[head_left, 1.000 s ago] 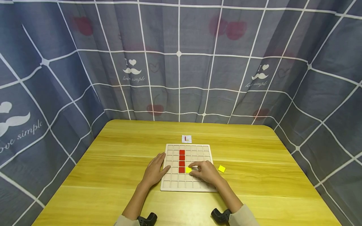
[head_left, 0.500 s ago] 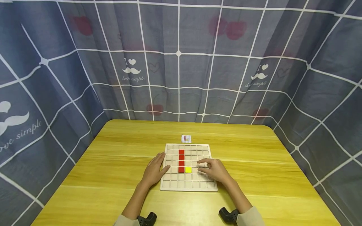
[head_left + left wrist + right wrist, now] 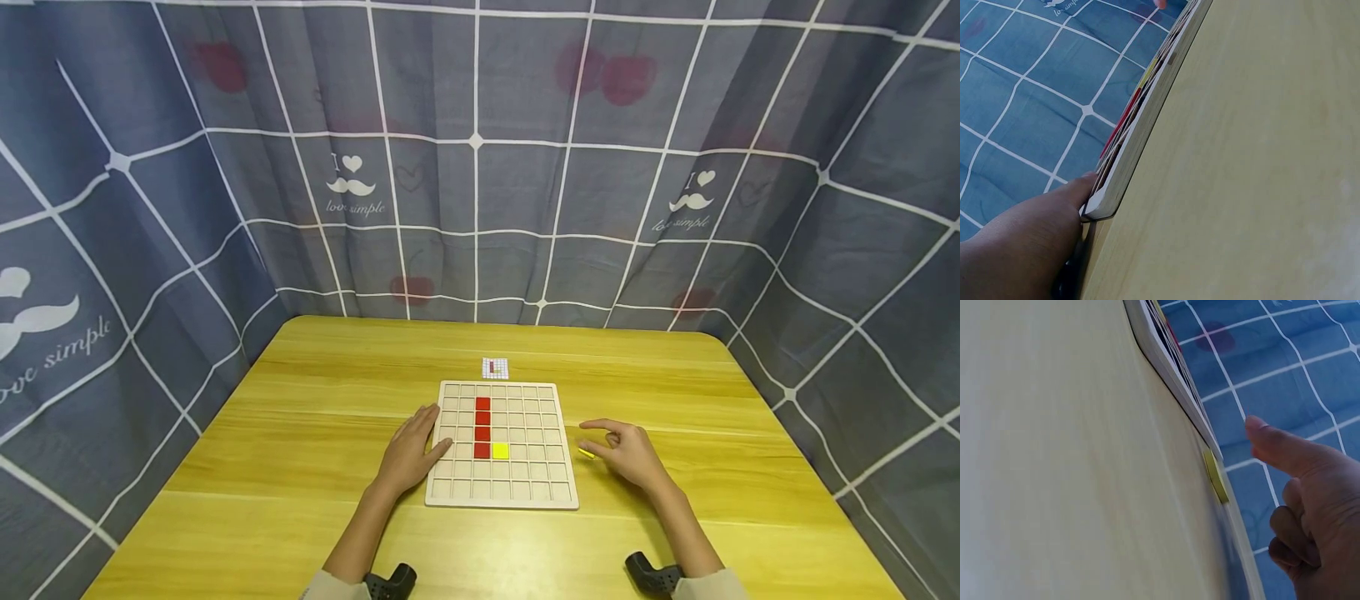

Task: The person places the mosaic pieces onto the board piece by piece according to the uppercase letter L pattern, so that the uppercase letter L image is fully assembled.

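Observation:
A pale wooden grid board (image 3: 531,472) lies on the table. Several red tiles (image 3: 482,434) form a column in its cells, and a yellow tile (image 3: 500,451) sits right of the lowest one. My left hand (image 3: 407,450) rests at the board's left edge, fingers extended and thumb over the rim. Off the board to the right, a second yellow tile (image 3: 587,453) is partly hidden by my right hand (image 3: 630,454). That hand's thumb and index finger are spread apart. In the right wrist view the loose tile (image 3: 1216,478) lies on the tabletop, apart from the thumb.
A small printed card (image 3: 495,368) with a grid pattern lies just beyond the board. The wooden table (image 3: 300,467) stretches out on both sides. A grey-blue checked curtain (image 3: 517,208) hangs behind and at the sides.
My right hand has moved away from the placed yellow tile, rightward off the board to the loose yellow tile. My left hand has stayed at the board's edge.

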Available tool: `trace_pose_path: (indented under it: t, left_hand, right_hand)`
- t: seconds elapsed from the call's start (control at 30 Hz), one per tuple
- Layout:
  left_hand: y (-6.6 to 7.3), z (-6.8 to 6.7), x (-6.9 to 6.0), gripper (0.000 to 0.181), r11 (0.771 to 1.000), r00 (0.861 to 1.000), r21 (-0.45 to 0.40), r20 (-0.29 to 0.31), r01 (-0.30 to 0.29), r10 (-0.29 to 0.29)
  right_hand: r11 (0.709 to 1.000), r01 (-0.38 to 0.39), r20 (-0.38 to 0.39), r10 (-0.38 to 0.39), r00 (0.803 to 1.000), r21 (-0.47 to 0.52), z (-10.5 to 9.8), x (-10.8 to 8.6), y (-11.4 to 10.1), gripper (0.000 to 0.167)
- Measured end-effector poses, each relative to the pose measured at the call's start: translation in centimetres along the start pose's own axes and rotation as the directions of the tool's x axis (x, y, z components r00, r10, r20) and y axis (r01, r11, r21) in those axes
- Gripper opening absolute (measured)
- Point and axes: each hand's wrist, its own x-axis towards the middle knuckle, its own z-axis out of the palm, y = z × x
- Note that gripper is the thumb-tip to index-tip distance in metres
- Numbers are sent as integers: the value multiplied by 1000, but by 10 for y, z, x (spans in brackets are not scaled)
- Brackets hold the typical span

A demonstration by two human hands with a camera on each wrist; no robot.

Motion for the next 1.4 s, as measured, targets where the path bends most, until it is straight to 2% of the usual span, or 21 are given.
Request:
trace_pose_path:
  t: [0.17, 0.37, 0.57, 0.77, 0.93, 1.17, 1.4]
  left_hand:
    - [0, 0, 0, 67, 1000, 1000, 4, -1, 0, 0]
    - [0, 0, 0, 67, 1000, 1000, 5, 4, 4, -4]
    - [1, -1, 0, 66, 1000, 1000, -2, 1, 3, -3]
    - [1, -1, 0, 67, 1000, 1000, 6, 5, 6, -6]
    - [2, -1, 0, 67, 1000, 1000, 4, 3, 5, -5]
    - [3, -2, -1, 67, 1000, 1000, -6, 3, 7, -7]
    - [3, -3, -1, 67, 1000, 1000, -13, 4, 5, -5]
  right_hand:
    - [996, -64, 41, 66, 997, -60, -4, -6, 9, 39]
    - [985, -107, 73, 118, 990, -132, -7, -8, 14, 35]
    - [984, -48, 19, 52, 998, -173, -7, -2, 13, 30]
    - [995, 43, 5, -43, 999, -91, 0, 9, -5, 30]
    - [992, 120, -3, -120, 993, -34, 13, 20, -26, 28]
    - [977, 215, 78, -215, 974, 0, 37, 24, -45, 25]
    - [979, 205, 144, -199, 969, -24, 55, 26, -50, 23]
